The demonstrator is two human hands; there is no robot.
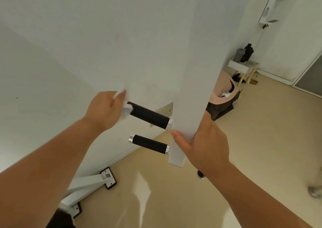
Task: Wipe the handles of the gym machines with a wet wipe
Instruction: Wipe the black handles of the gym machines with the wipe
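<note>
A white upright post [195, 81] of a gym machine stands in front of me, with two black foam handles sticking out to its left. My left hand [104, 109] holds a crumpled white wet wipe [126, 109] against the free end of the upper handle [149, 115]. The lower handle [149, 144] is bare, with silver caps at both ends. My right hand [203, 144] grips the post's lower part, thumb on its front face, fingers behind it.
White base legs [90, 184] of the machine with black feet lie on the beige floor at lower left, beside the white wall. A small white table [240, 67] with dark bottles and a pink bag [224, 90] stand behind the post. A person's foot [315, 192] shows at the right edge.
</note>
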